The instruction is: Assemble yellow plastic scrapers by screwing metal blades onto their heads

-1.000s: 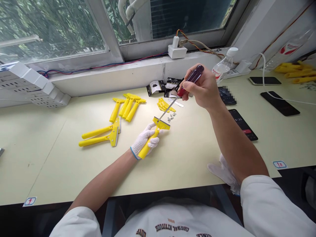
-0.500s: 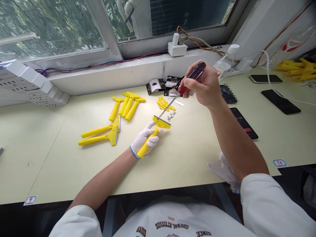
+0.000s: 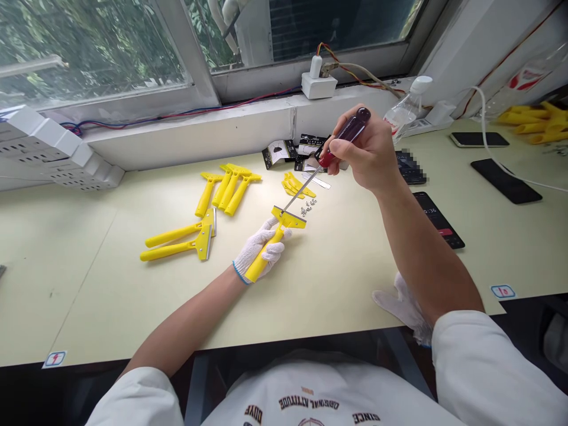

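Note:
In a white knit glove, my left hand (image 3: 260, 251) is closed round the handle of a yellow scraper (image 3: 266, 258), whose wide head points away from me. My bare right hand (image 3: 370, 148) grips a screwdriver (image 3: 350, 131) with a dark red handle. The screwdriver's tip meets the left side of the scraper head, at a screw. Just beyond lie several small screws (image 3: 306, 208), loose yellow plastic pieces (image 3: 293, 184) and a thin blade strip (image 3: 320, 181). Two scrapers with blades (image 3: 177, 244) rest to the left, with several more yellow scrapers (image 3: 231, 188) behind them.
Black packets (image 3: 279, 155) lie against the window ledge. Phones (image 3: 437, 219) and a white cable (image 3: 486, 127) are on the right, near a plastic bottle (image 3: 406, 109). A spare white glove (image 3: 403, 307) hangs over the table's front edge. White boxes (image 3: 57, 151) stand at far left.
Little differs. The scraper head and the screwdriver tip have shifted very slightly left and away from me; both hands keep their holds.

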Demonstrator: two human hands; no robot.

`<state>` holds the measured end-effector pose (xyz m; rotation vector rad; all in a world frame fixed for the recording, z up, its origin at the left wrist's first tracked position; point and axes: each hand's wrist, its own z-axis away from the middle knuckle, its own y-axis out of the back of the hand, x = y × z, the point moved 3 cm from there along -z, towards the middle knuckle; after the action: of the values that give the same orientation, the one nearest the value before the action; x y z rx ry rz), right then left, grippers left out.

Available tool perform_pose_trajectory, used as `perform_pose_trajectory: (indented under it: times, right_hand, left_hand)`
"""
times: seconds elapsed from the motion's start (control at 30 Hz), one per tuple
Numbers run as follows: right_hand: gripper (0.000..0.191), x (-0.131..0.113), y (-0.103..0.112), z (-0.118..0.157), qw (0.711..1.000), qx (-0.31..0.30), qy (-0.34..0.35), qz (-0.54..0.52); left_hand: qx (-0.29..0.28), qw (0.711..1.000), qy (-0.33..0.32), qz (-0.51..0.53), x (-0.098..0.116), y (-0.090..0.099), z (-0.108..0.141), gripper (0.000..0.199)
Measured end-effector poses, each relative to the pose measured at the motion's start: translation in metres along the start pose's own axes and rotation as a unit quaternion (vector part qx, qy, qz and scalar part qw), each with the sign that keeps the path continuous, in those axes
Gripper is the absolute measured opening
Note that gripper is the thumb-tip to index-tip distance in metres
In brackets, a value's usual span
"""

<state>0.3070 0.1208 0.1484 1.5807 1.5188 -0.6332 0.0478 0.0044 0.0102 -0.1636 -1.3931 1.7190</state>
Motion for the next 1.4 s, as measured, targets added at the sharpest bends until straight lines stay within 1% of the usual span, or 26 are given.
perform_pose_trajectory:
  times: [0.3,0.47,0.63,0.93,1.03,1.2,1.33,1.4]
  right_hand:
    - [0.036,0.004,-0.002,-0.001,1.000,-0.016,0.002,0.025]
    - [0.035,0.003,-0.002,0.000,1.000,-0.016,0.002,0.012]
    - [0.039,0.000,-0.004,0.001,1.000,-0.024,-0.007,0.009]
    - [0.037,0.004,-0.005,0.000,1.000,-0.005,-0.019,0.008]
    - [0.039,-0.004,-0.008,0.003,1.000,-0.005,-0.016,-0.004]
    - [0.038,-0.029,-0.009,0.013,0.998,-0.054,-0.001,0.013]
    - [0.038,-0.051,-0.007,0.019,0.996,-0.077,0.042,0.024]
    - [0.044,-0.060,-0.007,0.022,0.994,-0.072,0.060,0.063]
  left_hand:
    - [-0.016,1.000,0.006,-0.002,0.000,0.002,0.000,0.060]
    - [-0.006,0.999,0.004,-0.035,0.000,0.002,0.000,0.066]
    - [0.005,0.997,-0.014,-0.072,-0.002,0.004,-0.002,0.071]
    - [0.004,0.996,-0.019,-0.087,-0.003,0.006,-0.003,0.066]
    - [0.013,0.996,-0.021,-0.084,-0.003,0.004,-0.003,0.064]
    - [0.031,0.996,-0.027,-0.082,-0.003,0.000,-0.003,0.063]
    - [0.037,0.993,-0.043,-0.101,-0.005,-0.003,-0.003,0.062]
    - [0.041,0.991,-0.051,-0.114,-0.006,-0.004,-0.003,0.062]
